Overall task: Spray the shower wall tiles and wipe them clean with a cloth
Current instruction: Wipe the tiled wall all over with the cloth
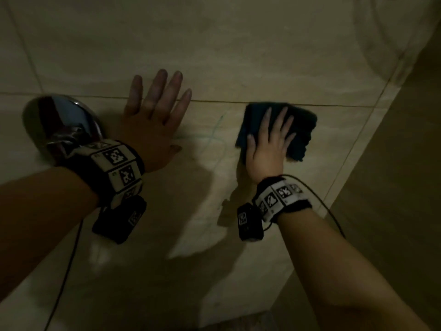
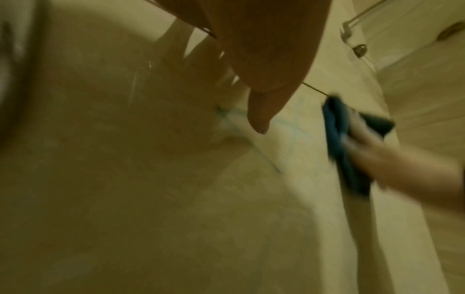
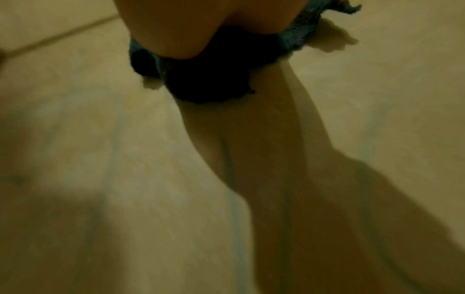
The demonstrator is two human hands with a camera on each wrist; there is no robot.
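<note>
**Cloth pressed flat on the shower tile**

The dark blue cloth (image 1: 281, 130) lies folded against the beige wall tiles (image 1: 238, 56), just below a horizontal grout line (image 1: 214, 101). The right hand (image 1: 267, 149) presses on it with straight, spread fingers, palm flat, the cloth showing beyond the fingertips and to the hand's right. To the left of that hand, faint bluish streaks (image 1: 214, 137) mark the tile. Past them the left hand (image 1: 152, 120) rests flat on the wall, fingers straight and apart, holding nothing. Just left of its wrist sits a chrome fitting (image 1: 62, 123) mounted on the wall. Both wrists wear patterned bands (image 1: 119, 168) with small black camera units.
</note>
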